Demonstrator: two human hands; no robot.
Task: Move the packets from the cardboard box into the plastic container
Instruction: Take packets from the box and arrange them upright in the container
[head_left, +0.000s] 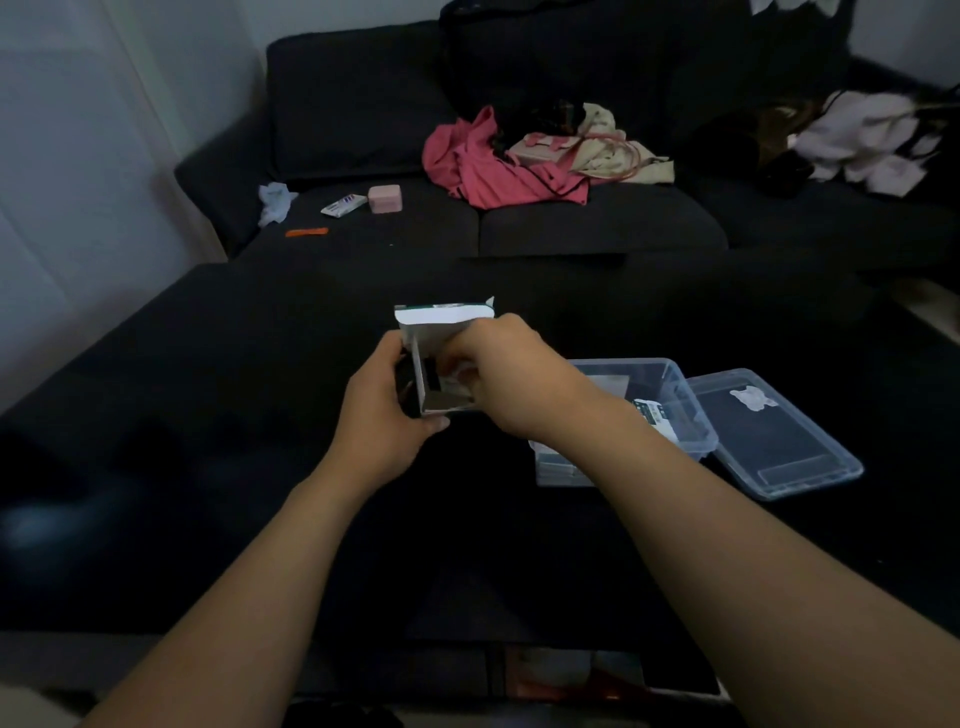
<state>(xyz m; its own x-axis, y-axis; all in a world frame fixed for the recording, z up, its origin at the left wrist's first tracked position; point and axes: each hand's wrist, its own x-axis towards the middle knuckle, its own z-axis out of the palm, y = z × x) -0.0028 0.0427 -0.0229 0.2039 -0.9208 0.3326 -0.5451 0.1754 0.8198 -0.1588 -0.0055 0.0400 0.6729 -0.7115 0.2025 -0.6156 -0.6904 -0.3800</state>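
while the left hand (387, 400) grips the small white cardboard box (434, 358) mid frame, the right hand (506, 374) digs inside, fingers curled, maybe pinching a packet. next, lift it right into the clear plastic container (670, 384).

surface: dark table (208, 441) | on it: clear plastic container (675, 379), its lid (810, 467)

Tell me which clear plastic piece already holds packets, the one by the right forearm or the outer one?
The plastic container by the right forearm: deep, packets inside. The outer piece is its flat lid.
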